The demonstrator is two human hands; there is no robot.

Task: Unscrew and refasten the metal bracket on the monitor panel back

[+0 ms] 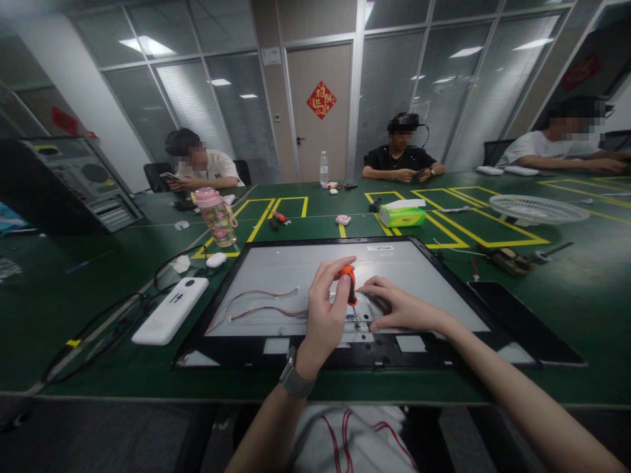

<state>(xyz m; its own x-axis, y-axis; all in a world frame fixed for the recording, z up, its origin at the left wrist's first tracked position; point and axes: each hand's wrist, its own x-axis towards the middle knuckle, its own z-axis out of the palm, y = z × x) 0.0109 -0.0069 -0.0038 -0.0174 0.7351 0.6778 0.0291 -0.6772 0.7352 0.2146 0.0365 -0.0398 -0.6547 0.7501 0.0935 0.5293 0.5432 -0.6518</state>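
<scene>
In front of me a flat display panel [276, 266] with a black frame lies on the green table. My left hand [328, 305], with a watch on its wrist, is closed on an orange and black screwdriver [349, 282]. The screwdriver stands nearly upright, its tip down at a small metal bracket [359, 322] near the panel's lower edge. My right hand [399, 307] rests beside that bracket, fingers bent and thumb at the metal; whether it pinches a small part I cannot make out. Thin wires [266, 310] run over the panel left of my left hand.
Left of the panel lie a white power bank [170, 312], black cables [98, 335] and a pink-lidded bottle [215, 220]. A black slab [525, 322] touches the right side. Farther back are a green packet [403, 215] and a white basket [537, 209]. Several people sit across the table.
</scene>
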